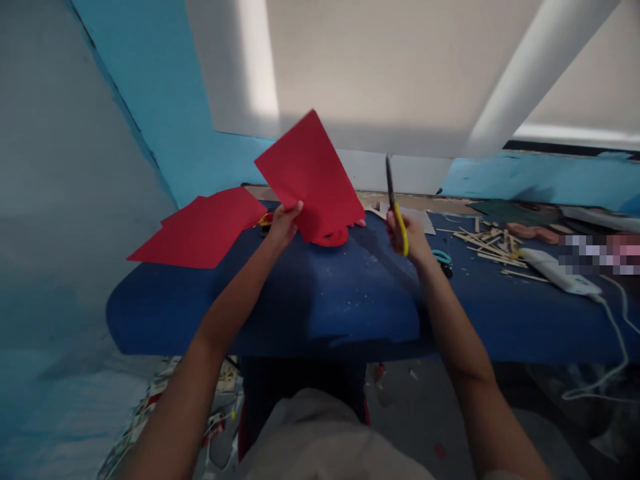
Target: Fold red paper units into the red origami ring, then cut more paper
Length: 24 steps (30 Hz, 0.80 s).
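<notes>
My left hand [283, 223] is closed on the lower edge of a red sheet of paper [310, 175], holding it upright above the blue table [320, 300]. The sheet's bottom edge is cut into a scalloped curve. My right hand [407, 235] grips yellow-handled scissors [393, 193], blades shut and pointing up, a short way right of the sheet. A second red sheet [203, 228] lies flat on the table's left end, overhanging the edge.
Several thin wooden sticks [490, 243] are scattered on the table's right side. A white glue gun [557, 270] lies there with its cord [617, 333] trailing off the edge. A small teal item [442, 257] sits beside my right wrist. Blue walls close in behind and left.
</notes>
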Tool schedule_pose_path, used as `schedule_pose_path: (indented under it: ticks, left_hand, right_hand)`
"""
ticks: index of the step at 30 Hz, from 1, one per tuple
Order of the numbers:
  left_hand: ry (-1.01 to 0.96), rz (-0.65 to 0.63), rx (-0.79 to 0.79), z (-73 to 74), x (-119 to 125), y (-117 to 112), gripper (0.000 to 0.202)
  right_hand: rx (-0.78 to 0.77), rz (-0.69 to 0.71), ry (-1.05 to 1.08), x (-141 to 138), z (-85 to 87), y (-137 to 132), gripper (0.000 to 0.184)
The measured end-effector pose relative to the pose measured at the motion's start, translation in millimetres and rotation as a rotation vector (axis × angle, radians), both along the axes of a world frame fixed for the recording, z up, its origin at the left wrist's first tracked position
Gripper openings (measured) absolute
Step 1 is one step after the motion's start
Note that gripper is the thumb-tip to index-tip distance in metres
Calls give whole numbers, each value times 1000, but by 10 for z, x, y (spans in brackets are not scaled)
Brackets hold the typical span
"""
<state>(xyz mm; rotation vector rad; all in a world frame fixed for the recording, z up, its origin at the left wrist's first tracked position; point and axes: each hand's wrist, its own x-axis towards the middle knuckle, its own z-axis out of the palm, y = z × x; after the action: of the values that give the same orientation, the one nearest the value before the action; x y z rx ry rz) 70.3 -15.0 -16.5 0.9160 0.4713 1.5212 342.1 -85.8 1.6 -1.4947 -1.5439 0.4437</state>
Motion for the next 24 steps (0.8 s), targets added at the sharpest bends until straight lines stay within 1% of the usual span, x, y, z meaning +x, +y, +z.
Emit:
schedule_pose_path:
  ticks: [1,2,3,5,7,9,10,11,12,13,14,15,16,17,18,19,20,21,22,24]
  left_hand:
    - [-22,11,6,27,-18,2,12]
    - [-39,15,12,49,-29,3,11]
    - [-54,12,16,66,-33,3,11]
    - [-82,3,8,80,-23,-3,8]
    - [-107,3,-20,75,0,-13,6]
    - [-140,34,-44,62,23,-25,5]
    - [-159,53,-47,54,34,-32,6]
    - [-177,66,-43,47,46,-41,7]
    - [-193,72,-32,38,61,-53,9]
    - [-202,68,-17,29,80,-68,10]
    - [-206,55,-1,18,104,-83,12]
    - [-207,40,12,7,129,-99,13]
    - [-206,29,19,-4,152,-111,13]
    - [-201,22,17,-13,165,-116,12]
    - [-187,15,6,-18,162,-112,12]
    - [-157,1,-9,-17,136,-95,12]
    - [-115,-20,-19,-10,84,-66,13]
    - [-56,-53,-16,2,7,-24,15]
    - [10,-97,3,18,-89,26,18]
    - [108,-152,114,46,-301,137,24]
  right_hand:
    - [-63,-132,-163,158,-86,-57,62]
    - [-159,-234,-312,308,-180,-105,59]
    - [-256,-273,-419,441,-271,-143,53]
    - [-372,-279,-535,640,-412,-186,43]
    - [-348,-273,-572,718,-466,-191,38]
    - [-263,-255,-568,632,-442,-172,29]
    - [-216,-226,-540,516,-415,-154,28]
    - [-142,-164,-481,350,-387,-129,43]
    - [-1,-20,-244,141,-364,-94,66]
    - [99,143,9,-99,-350,-49,82]
    - [154,288,214,-353,-344,9,86]
    - [184,367,355,-601,-344,80,83]
    - [205,384,444,-823,-345,160,77]
    - [230,350,505,-999,-345,245,72]
    - [259,298,553,-1118,-340,328,68]
    - [294,255,596,-1173,-330,402,64]
    - [346,214,642,-1164,-316,461,61]
    - [381,179,662,-1098,-303,500,59]
    - [401,160,668,-985,-295,517,58]
    - [460,102,654,-678,-307,489,52]
